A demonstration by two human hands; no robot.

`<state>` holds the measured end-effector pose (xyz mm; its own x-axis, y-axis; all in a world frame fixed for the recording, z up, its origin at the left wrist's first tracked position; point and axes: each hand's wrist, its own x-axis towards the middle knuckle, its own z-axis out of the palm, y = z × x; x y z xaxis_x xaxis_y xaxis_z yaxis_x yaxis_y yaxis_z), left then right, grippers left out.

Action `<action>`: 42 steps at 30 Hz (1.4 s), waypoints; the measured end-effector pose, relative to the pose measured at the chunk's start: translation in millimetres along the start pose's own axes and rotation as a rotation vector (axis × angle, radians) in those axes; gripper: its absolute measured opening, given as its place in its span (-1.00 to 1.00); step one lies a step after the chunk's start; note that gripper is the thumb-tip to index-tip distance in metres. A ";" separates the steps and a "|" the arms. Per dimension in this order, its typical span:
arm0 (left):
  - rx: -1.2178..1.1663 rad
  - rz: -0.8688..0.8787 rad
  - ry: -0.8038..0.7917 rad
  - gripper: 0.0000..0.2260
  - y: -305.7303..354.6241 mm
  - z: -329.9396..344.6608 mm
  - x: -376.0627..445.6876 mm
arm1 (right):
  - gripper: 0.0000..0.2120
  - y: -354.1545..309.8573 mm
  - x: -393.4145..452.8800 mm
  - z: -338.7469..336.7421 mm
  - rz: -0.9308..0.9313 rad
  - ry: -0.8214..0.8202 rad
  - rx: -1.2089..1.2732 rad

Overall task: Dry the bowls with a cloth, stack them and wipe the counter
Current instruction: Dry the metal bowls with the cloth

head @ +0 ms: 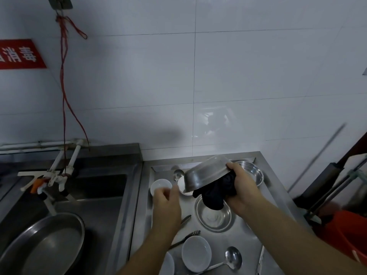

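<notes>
Head view: a steel bowl is being dried above the bench, tipped on edge.

Right hand grips the bowl's rim together with a dark cloth, which hangs bunched below it; tilting the bowl probably lets the cloth reach inside. Left hand, loosely curled and holding nothing, hovers just beside a small white bowl, likely next in line. More steel bowls and a white dish lie spread across the bench, unstacked, so wiping appears to come later.
</notes>
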<state>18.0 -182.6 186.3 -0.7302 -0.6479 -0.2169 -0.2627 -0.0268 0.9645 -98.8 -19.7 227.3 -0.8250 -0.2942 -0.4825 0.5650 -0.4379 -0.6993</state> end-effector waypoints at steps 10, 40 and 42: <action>-0.853 -0.380 -0.192 -0.84 19.6 15.4 -5.3 | -0.60 26.4 -13.7 -6.7 0.013 -0.039 0.056; -0.531 -0.095 -0.284 -0.75 62.9 3.8 -37.5 | -0.60 9.0 -47.8 20.8 -1.291 -0.445 -1.289; -0.507 -0.061 -0.316 -0.72 64.4 3.1 -40.4 | -0.64 2.2 -48.9 28.1 -1.218 -0.409 -1.249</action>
<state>28.7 -155.8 256.6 -0.8960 -0.3776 -0.2336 -0.0334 -0.4674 0.8834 -57.3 -30.1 264.1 -0.5774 -0.5840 0.5707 -0.7926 0.2330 -0.5635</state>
